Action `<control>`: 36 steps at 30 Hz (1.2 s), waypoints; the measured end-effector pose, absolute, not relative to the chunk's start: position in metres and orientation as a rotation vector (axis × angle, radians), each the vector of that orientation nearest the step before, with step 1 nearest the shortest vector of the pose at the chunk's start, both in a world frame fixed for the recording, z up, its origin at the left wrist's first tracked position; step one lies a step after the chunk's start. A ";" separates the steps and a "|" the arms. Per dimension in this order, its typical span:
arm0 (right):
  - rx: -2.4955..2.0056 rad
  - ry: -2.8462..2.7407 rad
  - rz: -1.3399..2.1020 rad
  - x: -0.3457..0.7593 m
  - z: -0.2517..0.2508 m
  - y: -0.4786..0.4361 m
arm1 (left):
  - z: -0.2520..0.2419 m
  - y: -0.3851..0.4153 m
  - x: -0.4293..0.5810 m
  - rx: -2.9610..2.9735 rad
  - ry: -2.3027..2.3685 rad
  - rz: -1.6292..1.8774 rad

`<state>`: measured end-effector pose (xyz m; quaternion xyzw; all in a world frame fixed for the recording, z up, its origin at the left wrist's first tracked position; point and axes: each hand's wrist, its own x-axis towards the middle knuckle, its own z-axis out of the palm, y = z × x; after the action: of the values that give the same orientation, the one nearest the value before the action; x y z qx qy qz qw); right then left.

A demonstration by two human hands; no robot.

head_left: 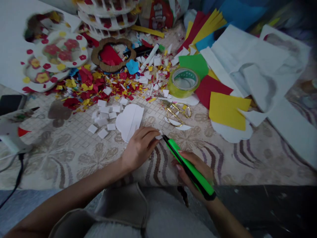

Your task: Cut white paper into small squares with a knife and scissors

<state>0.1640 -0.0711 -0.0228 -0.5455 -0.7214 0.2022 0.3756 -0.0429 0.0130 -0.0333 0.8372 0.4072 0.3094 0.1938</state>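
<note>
In my right hand (195,165) I grip a green and black utility knife (190,168), its tip pointing up and left. That tip meets a small white foam piece (159,135), which my left hand (140,143) pinches between thumb and fingers. Just beyond my left hand lies a white scalloped cutout (130,120) with a line across it. A cluster of small white blocks (105,114) is to the left of the cutout. Gold-handled scissors (177,114) rest on the patterned cloth farther up, beside a roll of clear yellowish tape (183,82).
Red, yellow and white paper scraps (111,84) cover the middle back. A cardboard flower-shaped ring (114,54) and decorated white plates (61,51) stand at the left. A hot glue gun (15,135) is at the left edge. Yellow paper (228,110) and white sheets (250,62) lie right.
</note>
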 end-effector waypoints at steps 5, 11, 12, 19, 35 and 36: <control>-1.393 -1.838 0.535 0.164 -0.023 -0.071 | -0.033 0.013 -0.044 2.341 1.116 0.881; -1.381 -1.842 0.538 0.164 -0.022 -0.070 | -0.032 0.013 -0.047 2.379 1.080 0.849; -1.378 -1.841 0.540 0.164 -0.023 -0.070 | -0.031 0.012 -0.047 2.388 1.071 0.846; -1.375 -1.851 0.529 0.164 -0.026 -0.071 | -0.027 0.002 -0.056 2.535 0.991 0.805; -1.369 -1.863 0.498 0.165 -0.024 -0.072 | -0.006 0.038 -0.068 2.422 0.904 0.711; -1.371 -1.870 0.492 0.165 -0.025 -0.072 | -0.005 0.041 -0.068 2.444 0.861 0.673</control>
<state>0.1646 -0.0724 -0.0247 -0.5359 -0.7309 0.1924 0.3763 -0.0683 0.0413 -0.0054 0.8884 0.3129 0.2448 0.2301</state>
